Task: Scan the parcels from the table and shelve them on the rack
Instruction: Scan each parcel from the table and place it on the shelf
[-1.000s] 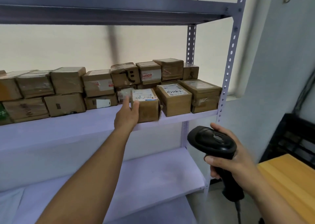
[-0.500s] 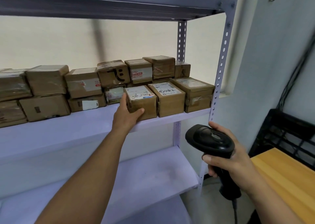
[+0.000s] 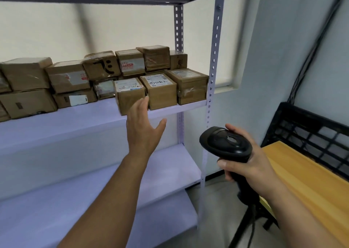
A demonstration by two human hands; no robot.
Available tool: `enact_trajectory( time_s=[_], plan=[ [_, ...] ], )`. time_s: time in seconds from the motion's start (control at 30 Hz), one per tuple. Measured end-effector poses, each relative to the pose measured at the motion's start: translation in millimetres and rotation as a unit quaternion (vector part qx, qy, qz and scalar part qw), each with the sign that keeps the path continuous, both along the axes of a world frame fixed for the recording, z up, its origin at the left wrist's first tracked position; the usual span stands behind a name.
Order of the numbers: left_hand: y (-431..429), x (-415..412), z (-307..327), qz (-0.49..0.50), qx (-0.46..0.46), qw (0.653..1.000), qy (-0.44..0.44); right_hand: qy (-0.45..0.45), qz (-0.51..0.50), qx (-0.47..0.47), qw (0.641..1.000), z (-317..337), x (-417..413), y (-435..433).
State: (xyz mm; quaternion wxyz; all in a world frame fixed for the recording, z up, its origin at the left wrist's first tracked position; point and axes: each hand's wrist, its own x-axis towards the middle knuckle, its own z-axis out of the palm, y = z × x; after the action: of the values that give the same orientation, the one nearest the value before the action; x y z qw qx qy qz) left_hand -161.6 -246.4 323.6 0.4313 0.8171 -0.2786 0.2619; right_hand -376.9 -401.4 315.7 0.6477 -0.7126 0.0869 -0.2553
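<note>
Head view: my left hand [image 3: 143, 132] is open, fingers straight and thumb spread. Its fingertips overlap the lower front corner of a brown parcel [image 3: 130, 94], and I cannot tell whether they touch it. That parcel sits at the front edge of the middle shelf of the rack [image 3: 213, 77], at 12 o'clock from the hand. It is tight against a second parcel [image 3: 160, 91] at its 3 o'clock. My right hand [image 3: 249, 164] grips a black scanner [image 3: 224, 144]; my fist hides most of the handle, and the cable blurs away at 6 o'clock. Both top labels are white with print too small to read, and the second also bears handwritten black marks I cannot make out. Behind them, at 11 o'clock, a box [image 3: 102, 66] shows black strokes like a smiling face. Its neighbour [image 3: 130, 64] carries a label with illegible red print. Boxes at 9 o'clock are cut off by the frame edge. At 4 o'clock, a wooden table [image 3: 311, 181] runs out of frame.
</note>
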Motion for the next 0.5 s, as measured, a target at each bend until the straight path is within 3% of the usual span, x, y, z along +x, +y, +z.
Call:
enact_trajectory(
  time_s=[0.33, 0.5],
  plan=[
    [-82, -120, -59, -0.107, 0.101, 0.985, 0.095, 0.045, -0.062, -0.019, 0.997, -14, -114, -46],
    [-140, -189, -78, -0.181, 0.136, 0.968, 0.113, 0.049, -0.15, -0.031, 0.987, -29, -191, -79]
  ],
)
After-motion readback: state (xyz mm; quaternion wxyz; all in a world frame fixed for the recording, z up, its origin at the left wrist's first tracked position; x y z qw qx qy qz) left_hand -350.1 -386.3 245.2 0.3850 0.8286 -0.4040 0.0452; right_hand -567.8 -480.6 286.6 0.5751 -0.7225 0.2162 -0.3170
